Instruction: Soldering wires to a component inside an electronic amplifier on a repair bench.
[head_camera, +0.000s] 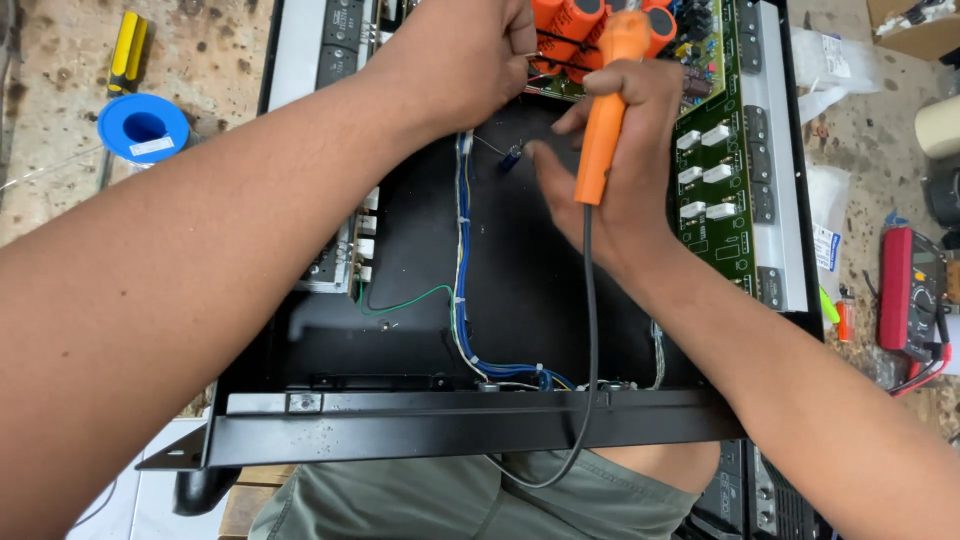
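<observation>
Upright orange soldering iron (603, 110), gripped

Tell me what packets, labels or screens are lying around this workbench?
Blue solder spool, upper left on the bench: round, with a small white label.
Clear plastic bags, upper right beside the black chassis: whitish, crumpled.
Multimeter, right edge: red casing, dark face; screen unclear.

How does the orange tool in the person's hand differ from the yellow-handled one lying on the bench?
The orange soldering iron is gripped upright in the right hand over the open black chassis; the yellow-handled tool lies untouched on the workbench, beside a blue spool. The iron trails a grey cord; no cord shows on the yellow one. The iron's handle is plain orange, the other yellow with black. Both are slim hand tools.
</observation>
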